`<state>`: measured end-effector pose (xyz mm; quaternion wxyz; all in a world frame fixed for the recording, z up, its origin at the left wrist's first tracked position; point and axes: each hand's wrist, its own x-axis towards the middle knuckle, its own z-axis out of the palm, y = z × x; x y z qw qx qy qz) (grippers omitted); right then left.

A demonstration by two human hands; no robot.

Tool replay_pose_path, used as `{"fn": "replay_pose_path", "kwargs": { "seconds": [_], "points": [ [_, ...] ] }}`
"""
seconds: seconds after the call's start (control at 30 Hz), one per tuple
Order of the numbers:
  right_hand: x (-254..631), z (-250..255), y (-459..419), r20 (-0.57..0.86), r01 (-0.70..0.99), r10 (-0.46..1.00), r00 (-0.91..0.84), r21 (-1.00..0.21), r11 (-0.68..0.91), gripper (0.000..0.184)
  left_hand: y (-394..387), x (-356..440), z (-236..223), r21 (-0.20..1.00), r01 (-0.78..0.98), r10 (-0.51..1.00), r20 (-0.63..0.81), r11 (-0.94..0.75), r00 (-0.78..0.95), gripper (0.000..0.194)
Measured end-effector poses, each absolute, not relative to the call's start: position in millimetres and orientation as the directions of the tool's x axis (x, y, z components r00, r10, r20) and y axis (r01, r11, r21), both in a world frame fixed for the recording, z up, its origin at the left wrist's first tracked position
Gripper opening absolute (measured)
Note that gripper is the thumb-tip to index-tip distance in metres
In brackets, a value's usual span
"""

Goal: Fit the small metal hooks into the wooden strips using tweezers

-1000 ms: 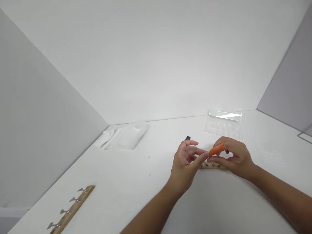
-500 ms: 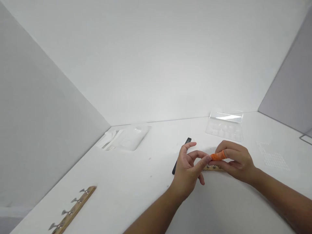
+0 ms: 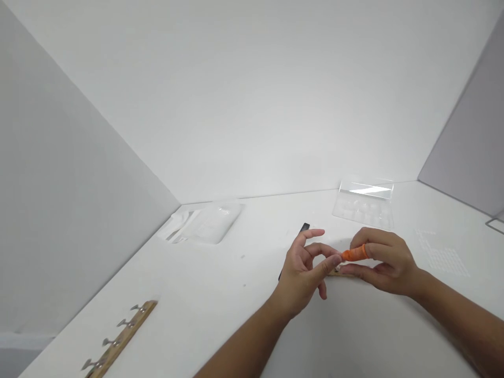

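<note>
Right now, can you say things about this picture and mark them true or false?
1. An orange finger cot covers a finger of the right hand. True.
2. The left hand is a tight fist. False: its fingers are spread, thumb tip near the cot.
3. Four metal hooks show on the lower-left wooden rail. True.
4. The clear plastic case is nearer than the hands. False: it lies beyond them, by the back wall.

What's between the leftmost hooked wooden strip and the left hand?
Head view: white tabletop with tiny specks, too small to identify, from wooden strip to left hand.
</note>
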<state>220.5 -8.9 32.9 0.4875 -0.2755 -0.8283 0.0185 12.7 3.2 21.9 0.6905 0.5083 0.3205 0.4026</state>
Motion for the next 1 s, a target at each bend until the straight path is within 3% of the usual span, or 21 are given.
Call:
{"fn": "replay_pose_path", "kwargs": {
  "seconds": [0.23, 0.63, 0.73, 0.87, 1.0],
  "points": [
    [230, 38, -12, 0.547, 0.534, 0.766, -0.338, -0.559, 0.634, 0.044, 8, 11, 26, 0.986, -0.076, 0.889, -0.097, 0.146, 0.448, 0.066],
    [233, 39, -13, 0.459, 0.595, 0.77, -0.442, -0.493, 0.635, 0.033, 9, 10, 21, 0.989, 0.003, 0.885, -0.131, 0.145, 0.447, 0.063],
    [236, 40, -11, 0.431, 0.584, 0.787, -0.442, -0.528, 0.617, 0.032, 8, 10, 20, 0.994, 0.042, 0.896, -0.111, 0.103, 0.43, 0.053],
    [243, 42, -4, 0.309, 0.555, 0.853, -0.421, -0.656, 0.512, 0.037, 8, 8, 14, 0.957, 0.233, 0.915, 0.069, -0.174, 0.397, 0.028],
    [250, 35, 4, 0.173, 0.563, 0.886, -0.431, -0.716, 0.414, 0.042, 11, 6, 0, 0.736, 0.364, 0.784, 0.355, -0.57, 0.51, 0.015]
  ]
}}
